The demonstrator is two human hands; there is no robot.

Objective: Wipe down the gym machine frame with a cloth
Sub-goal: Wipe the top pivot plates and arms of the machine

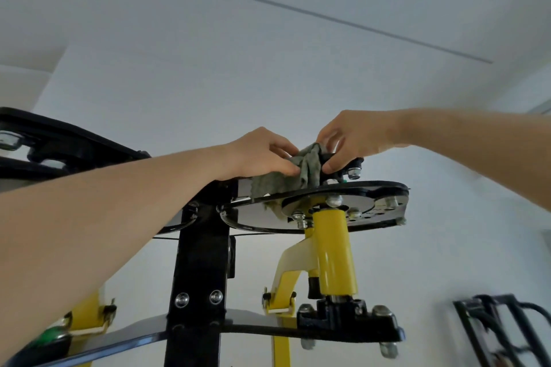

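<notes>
I look up at the top of a black and yellow gym machine. A black round top plate sits on a yellow post, beside a black upright. A crumpled grey-green cloth lies bunched on the plate's upper side. My left hand pinches the cloth from the left. My right hand grips the bunched top of the cloth from the right, fingers curled around it near a bolt. Part of the cloth hangs over the plate's edge.
A black curved frame arm with bolts reaches out at the left. A lower black bracket with bolts sits under the yellow post. A black rack stands at the lower right. White wall and ceiling lie behind.
</notes>
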